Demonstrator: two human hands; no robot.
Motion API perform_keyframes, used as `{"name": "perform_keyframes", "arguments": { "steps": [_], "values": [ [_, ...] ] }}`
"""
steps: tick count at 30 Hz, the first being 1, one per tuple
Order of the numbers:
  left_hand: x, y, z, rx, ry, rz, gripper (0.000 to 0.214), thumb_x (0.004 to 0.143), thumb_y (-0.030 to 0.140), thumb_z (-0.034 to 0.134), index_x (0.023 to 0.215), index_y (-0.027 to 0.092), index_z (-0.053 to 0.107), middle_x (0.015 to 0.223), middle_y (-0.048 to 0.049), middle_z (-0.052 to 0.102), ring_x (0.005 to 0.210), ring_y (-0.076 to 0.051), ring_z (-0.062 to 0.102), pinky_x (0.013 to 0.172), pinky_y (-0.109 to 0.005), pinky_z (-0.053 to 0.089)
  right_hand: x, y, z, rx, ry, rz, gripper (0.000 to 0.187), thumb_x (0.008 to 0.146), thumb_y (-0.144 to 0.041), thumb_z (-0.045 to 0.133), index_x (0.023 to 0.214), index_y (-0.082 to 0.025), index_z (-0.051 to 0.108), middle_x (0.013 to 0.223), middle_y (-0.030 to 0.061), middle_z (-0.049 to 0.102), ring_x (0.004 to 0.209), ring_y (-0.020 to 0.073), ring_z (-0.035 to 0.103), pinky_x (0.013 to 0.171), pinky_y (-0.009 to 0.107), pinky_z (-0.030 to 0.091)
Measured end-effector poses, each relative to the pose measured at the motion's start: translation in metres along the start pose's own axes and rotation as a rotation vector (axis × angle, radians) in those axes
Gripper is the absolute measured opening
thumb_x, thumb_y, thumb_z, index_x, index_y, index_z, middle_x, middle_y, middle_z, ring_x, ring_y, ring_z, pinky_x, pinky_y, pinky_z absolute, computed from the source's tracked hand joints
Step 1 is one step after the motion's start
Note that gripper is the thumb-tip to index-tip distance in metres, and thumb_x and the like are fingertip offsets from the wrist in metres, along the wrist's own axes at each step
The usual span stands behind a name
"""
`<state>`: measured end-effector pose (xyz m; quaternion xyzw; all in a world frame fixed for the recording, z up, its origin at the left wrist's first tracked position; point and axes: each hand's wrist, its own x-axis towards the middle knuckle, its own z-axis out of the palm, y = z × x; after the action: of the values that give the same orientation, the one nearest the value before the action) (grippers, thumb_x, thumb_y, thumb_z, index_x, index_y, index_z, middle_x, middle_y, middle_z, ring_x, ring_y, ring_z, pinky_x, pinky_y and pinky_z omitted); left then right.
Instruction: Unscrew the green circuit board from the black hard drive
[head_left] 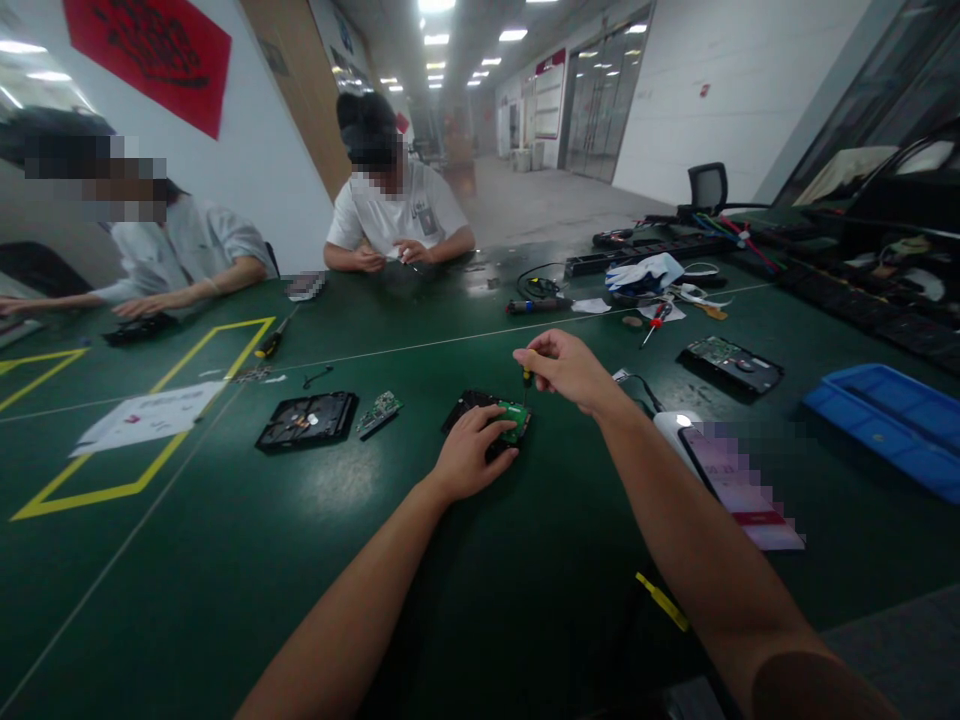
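A hard drive (461, 408) with a green circuit board (517, 420) facing up lies on the table in front of me. Across it spreads my left hand (474, 450), the fingers over the board and the thumb by the near edge, gripping it against the table. My right hand (562, 368) pinches the handle of a small screwdriver (527, 379) held upright. Its shaft points down to the drive's right end; the exact contact of the tip is too small to make out. Left of the drive lie a detached circuit board (380, 412) and another hard drive (307, 420).
To the right are another hard drive (731, 366), a phone (731, 470) and a blue tray (892, 415). A red screwdriver (657, 322) and white gloves (643, 275) lie farther back. A yellow strip (661, 602) is near my right forearm. Two people sit across the green table (300, 560).
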<state>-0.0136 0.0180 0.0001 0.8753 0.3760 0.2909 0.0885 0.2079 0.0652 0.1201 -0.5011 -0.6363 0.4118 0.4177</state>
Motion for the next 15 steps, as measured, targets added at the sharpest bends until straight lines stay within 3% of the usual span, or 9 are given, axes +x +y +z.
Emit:
{"name": "perform_keyframes", "arguments": {
  "steps": [7, 12, 15],
  "values": [
    [0.0005, -0.0002, -0.0003, -0.005, 0.002, 0.001, 0.045, 0.094, 0.042, 0.068, 0.137, 0.029, 0.062, 0.143, -0.0109, 0.058, 0.133, -0.032, 0.056, 0.113, -0.057, 0.046, 0.0004, 0.0006, 0.0009, 0.022, -0.027, -0.015, 0.035, 0.089, -0.052, 0.073, 0.093, -0.023, 0.054, 0.083, 0.0048, 0.071, 0.057, 0.014, 0.062, 0.048, 0.029, 0.047],
    [0.0004, -0.0003, 0.0002, -0.014, 0.007, 0.002, 0.046, 0.093, 0.042, 0.069, 0.136, 0.028, 0.063, 0.142, -0.011, 0.059, 0.134, -0.031, 0.056, 0.115, -0.057, 0.046, 0.0029, 0.0021, -0.0032, 0.012, -0.058, -0.086, 0.017, 0.094, -0.037, 0.066, 0.1, -0.021, 0.068, 0.086, 0.0039, 0.07, 0.062, 0.0134, 0.062, 0.053, 0.027, 0.046],
    [-0.0001, -0.0008, 0.0006, -0.012, 0.004, 0.0, 0.045, 0.093, 0.041, 0.068, 0.136, 0.028, 0.062, 0.143, -0.011, 0.059, 0.134, -0.031, 0.056, 0.115, -0.057, 0.046, 0.0047, 0.0033, -0.0053, 0.014, -0.082, -0.103, 0.021, 0.097, -0.033, 0.061, 0.11, -0.024, 0.075, 0.096, 0.0047, 0.072, 0.063, 0.0123, 0.059, 0.052, 0.027, 0.042]
  ]
}}
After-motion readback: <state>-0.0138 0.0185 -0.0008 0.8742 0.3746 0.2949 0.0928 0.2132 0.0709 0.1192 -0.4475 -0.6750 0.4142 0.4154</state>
